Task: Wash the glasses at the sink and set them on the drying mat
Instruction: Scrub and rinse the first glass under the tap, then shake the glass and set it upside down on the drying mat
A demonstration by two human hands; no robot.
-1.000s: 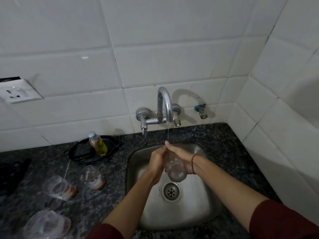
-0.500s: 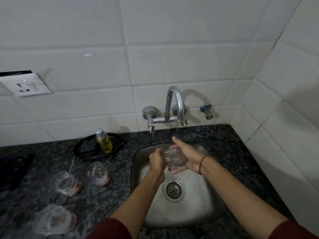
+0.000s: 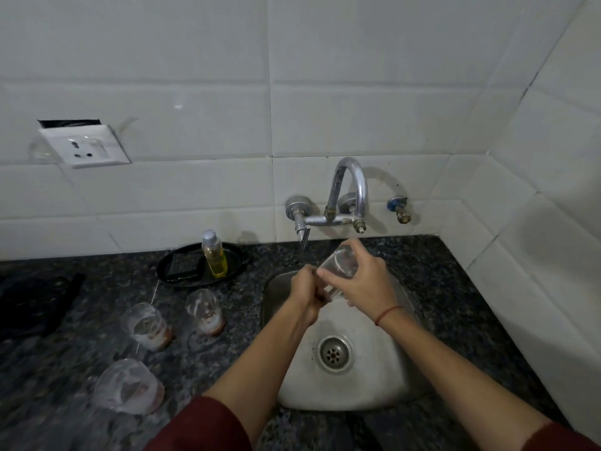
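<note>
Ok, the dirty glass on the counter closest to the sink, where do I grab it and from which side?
Probably grip the dirty glass round the middle of its wall, above the reddish residue at its base, coming from the sink side. It stands upright with its mouth up, that side looks free, and a second glass stands apart on its left.

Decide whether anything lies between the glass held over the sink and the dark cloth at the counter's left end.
Yes: the black tray with its bottle and three unwashed glasses stand between the held glass and the cloth.

Kitchen: steel sink (image 3: 357,392), granite counter (image 3: 455,288)
</note>
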